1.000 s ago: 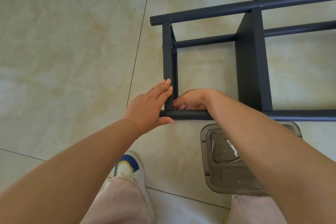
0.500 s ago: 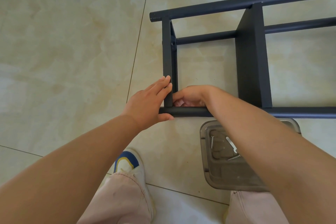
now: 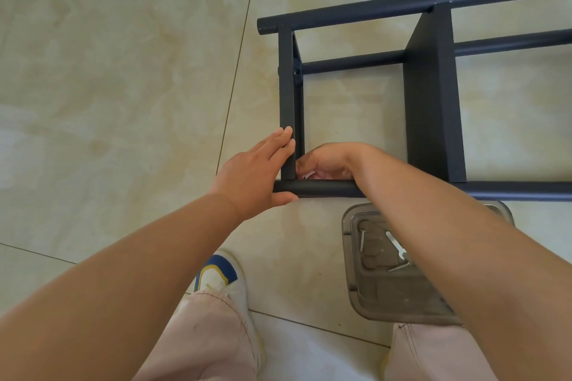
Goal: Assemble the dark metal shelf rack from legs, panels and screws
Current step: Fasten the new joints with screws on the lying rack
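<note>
The dark metal rack (image 3: pixel 433 96) lies on its side on the tiled floor. Its near leg tube (image 3: pixel 322 188) runs left to right in front of me. The end panel (image 3: pixel 288 102) stands on that tube at its left end. My left hand (image 3: pixel 257 173) lies flat with straight fingers against the outer face of the end panel, thumb under the tube's end. My right hand (image 3: pixel 325 161) is inside the corner behind the tube, fingers curled at the joint. Something small and pale shows between those fingers; I cannot tell what it is.
A clear plastic tray (image 3: pixel 365 297) with loose screws (image 3: pixel 361 240) and a small wrench (image 3: pixel 396 246) sits on the floor just in front of the tube, partly under my right forearm. My white shoe (image 3: pixel 221 278) and trouser legs are below. A wall base runs along the top.
Both hands stay at the same corner of the rack. The view has shifted slightly, otherwise nothing visibly moved.
</note>
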